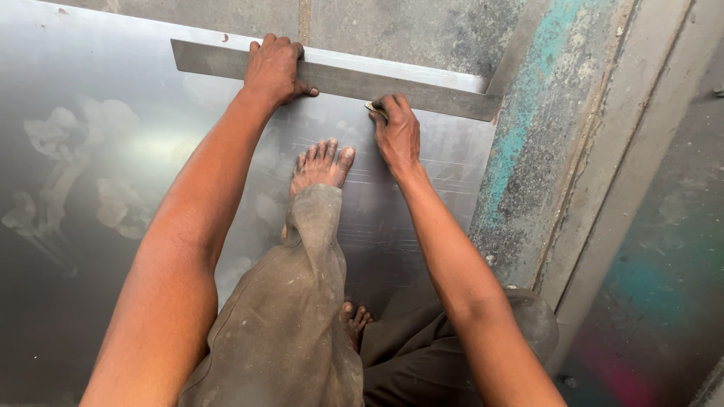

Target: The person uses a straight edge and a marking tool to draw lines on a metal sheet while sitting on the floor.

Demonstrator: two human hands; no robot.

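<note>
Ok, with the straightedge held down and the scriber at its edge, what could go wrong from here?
1. Only the left hand pins the long metal straightedge, near one end; the far end could pivot and skew the line.
2. The right hand pinches a small scriber in its fingers; a slip might stray across the metal sheet.
3. The bare foot stands close below the marking and could get scratched.
</note>
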